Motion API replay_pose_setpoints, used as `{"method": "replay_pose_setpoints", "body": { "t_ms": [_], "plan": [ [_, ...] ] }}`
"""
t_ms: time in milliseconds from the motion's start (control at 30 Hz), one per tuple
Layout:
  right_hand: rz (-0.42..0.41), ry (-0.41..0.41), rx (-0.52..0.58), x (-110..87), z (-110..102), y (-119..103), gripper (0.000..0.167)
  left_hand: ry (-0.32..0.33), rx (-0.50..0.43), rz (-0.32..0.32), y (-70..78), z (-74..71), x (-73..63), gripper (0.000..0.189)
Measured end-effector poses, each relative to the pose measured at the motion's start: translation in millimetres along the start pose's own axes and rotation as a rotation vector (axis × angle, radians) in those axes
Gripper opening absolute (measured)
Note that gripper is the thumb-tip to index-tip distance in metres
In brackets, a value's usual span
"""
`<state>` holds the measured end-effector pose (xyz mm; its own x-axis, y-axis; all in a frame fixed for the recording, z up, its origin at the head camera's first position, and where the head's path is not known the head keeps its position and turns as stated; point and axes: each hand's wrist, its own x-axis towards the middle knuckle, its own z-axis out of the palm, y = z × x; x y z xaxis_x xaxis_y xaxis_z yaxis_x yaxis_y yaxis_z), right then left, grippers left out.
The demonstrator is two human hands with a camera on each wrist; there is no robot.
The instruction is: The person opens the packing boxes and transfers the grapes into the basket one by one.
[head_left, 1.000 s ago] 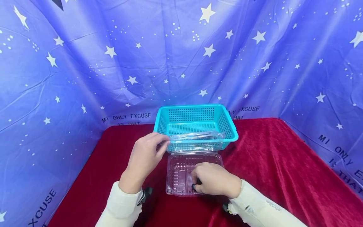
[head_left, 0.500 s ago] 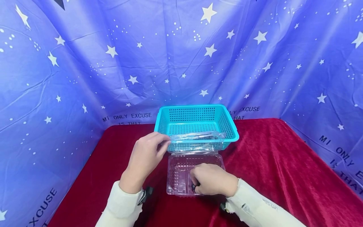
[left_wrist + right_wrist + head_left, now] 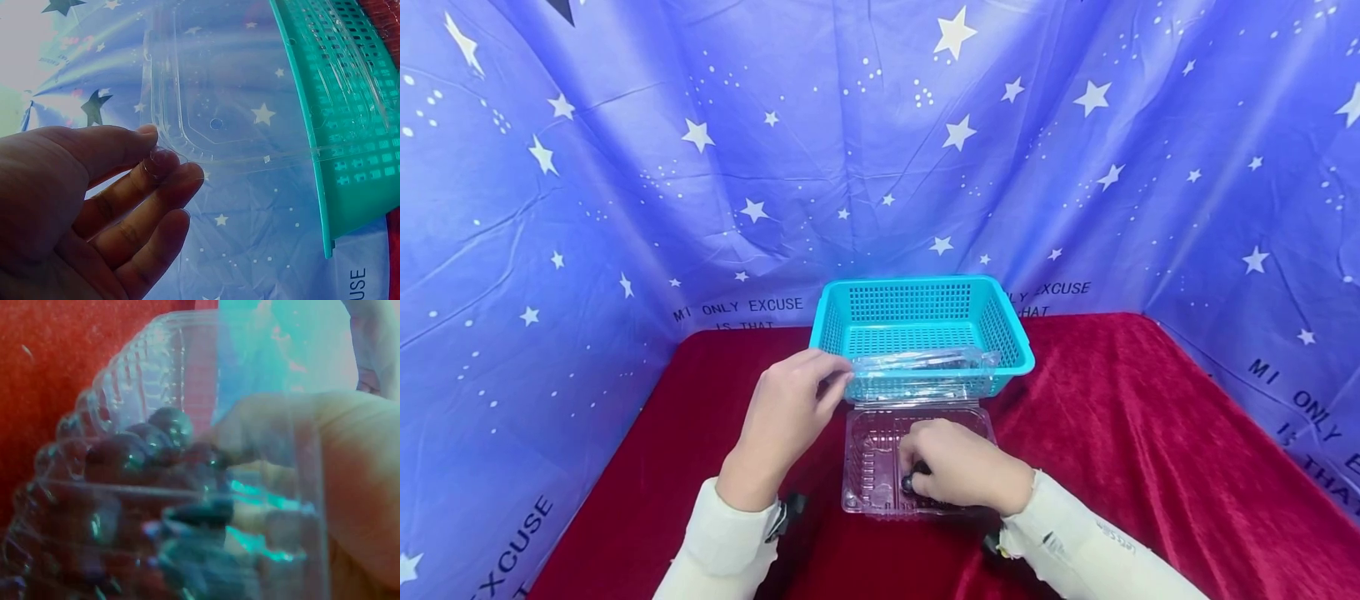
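A clear plastic clamshell box (image 3: 867, 487) lies unfolded in front of a basket. Its raised lid (image 3: 925, 364) leans over the basket's near rim. My left hand (image 3: 790, 408) pinches the lid's corner between thumb and fingertips, which the left wrist view shows close up. Inside the tray part is my right hand (image 3: 961, 471), fingers curled round a bunch of dark grapes (image 3: 119, 456). In the head view only a few grapes (image 3: 910, 483) show under the fingers. The right wrist view is blurred, looking through the box's clear wall at the glossy round fruit.
A turquoise perforated basket (image 3: 1019, 354) stands just behind the box, with nothing visible inside. Red velvet cloth (image 3: 1150, 433) covers the table. A blue curtain (image 3: 850, 125) with white stars hangs around the back and sides.
My right hand has risen slightly within the tray, and more of the dark grapes shows under its fingers. The left hand keeps its pinch on the lid, almost still.
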<state>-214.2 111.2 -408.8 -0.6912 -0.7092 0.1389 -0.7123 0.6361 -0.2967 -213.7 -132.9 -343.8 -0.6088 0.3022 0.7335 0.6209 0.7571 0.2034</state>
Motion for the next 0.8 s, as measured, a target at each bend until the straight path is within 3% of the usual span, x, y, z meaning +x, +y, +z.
{"method": "replay_pose_setpoints", "body": {
  "t_ms": [200,533,667,800],
  "plan": [
    [-0.002,0.094,0.003,-0.3,-0.8,3.8,0.01,-0.006,0.001,-0.01,1.2,-0.1,-0.2,0.007],
    [0.007,0.096,0.059,0.1,1.0,9.4,0.028,-0.006,0.004,-0.006,0.9,-0.1,0.0,0.007],
    [0.048,0.094,0.053,-3.7,-10.9,12.1,0.03,-0.012,0.002,-0.009,1.0,-0.5,-0.2,0.008],
    [0.099,0.055,0.004,-15.2,-32.9,13.8,0.021,-0.018,0.007,-0.011,0.9,-1.0,-0.4,0.008]
  ]
}}
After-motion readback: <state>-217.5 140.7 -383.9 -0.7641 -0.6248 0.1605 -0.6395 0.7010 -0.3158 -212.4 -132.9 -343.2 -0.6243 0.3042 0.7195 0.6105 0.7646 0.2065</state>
